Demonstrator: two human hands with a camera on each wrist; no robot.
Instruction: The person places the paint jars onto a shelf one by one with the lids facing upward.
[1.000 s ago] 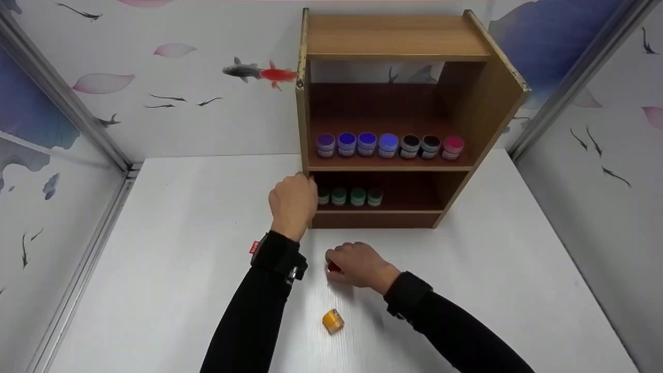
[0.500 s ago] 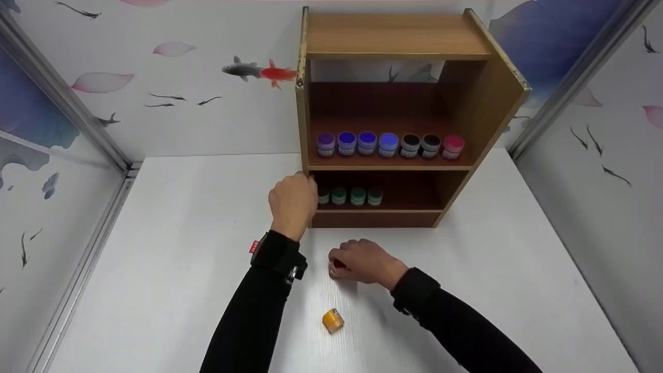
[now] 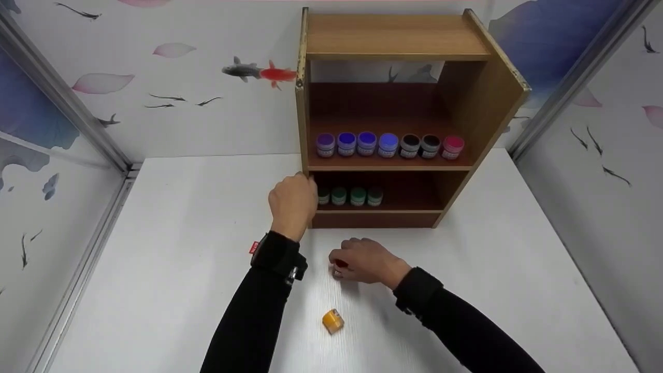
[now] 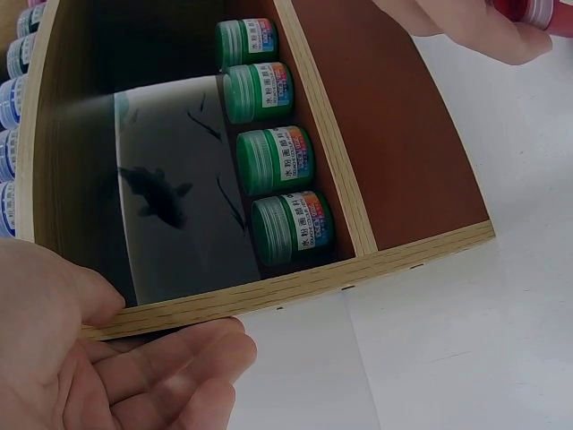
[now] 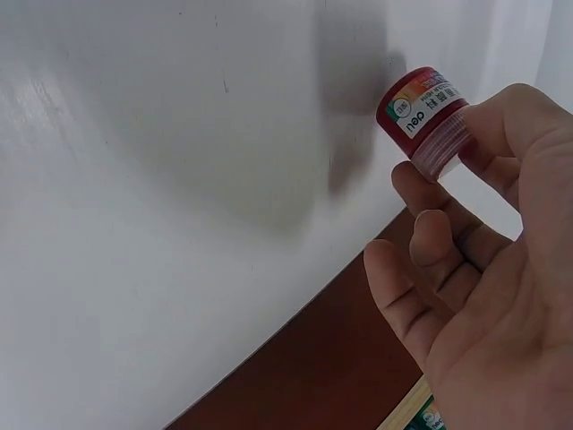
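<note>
My left hand [image 3: 293, 202] grips the front edge of the left side panel of a small wooden shelf [image 3: 399, 36]; in the left wrist view the thumb lies inside the panel and the fingers outside. Between thumb and forefinger my right hand [image 3: 366, 260] pinches a red paint jar [image 5: 421, 112] with a ribbed clear cap, held tilted in front of the shelf. The other right fingers are loosely bent below it. A yellow-orange paint jar [image 3: 333, 321] lies on its side on the white table [image 3: 207, 290], nearer to me. Several green paint jars [image 4: 286, 152] stand on the lower shelf level.
On the upper level stands a row of purple, blue, black and pink jars [image 3: 387, 145]. White walls [image 3: 197, 124] printed with fish and petals enclose the table behind and at both sides. Metal corner posts [image 3: 67, 88] run up where the walls meet.
My right hand has shifted slightly right and away from me with the red paint jar. The left hand keeps its grip on the shelf, and the yellow jar stays where it was.
</note>
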